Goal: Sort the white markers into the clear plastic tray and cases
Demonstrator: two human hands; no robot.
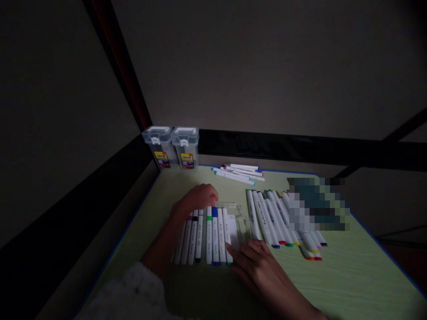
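Observation:
A row of white markers (215, 235) with coloured bands lies side by side on the table, a gap splitting it into two groups. Over the far ends of the row, my left hand (202, 196) is closed with curled fingers; whatever it pinches is hidden. Beside it a clear plastic piece (245, 226) shows along the top and right of the row. My right hand (258, 263) lies palm down with its fingers stretched out, the fingertips at the lower end of the rightmost marker (228, 240).
To the right lies a larger spread of white markers (267, 218), partly under a blurred patch (316, 204). A small loose pile of markers (238, 173) rests at the back. Two clear lidded boxes (159, 146) stand in the far left corner of the green table (360, 271), near the walls.

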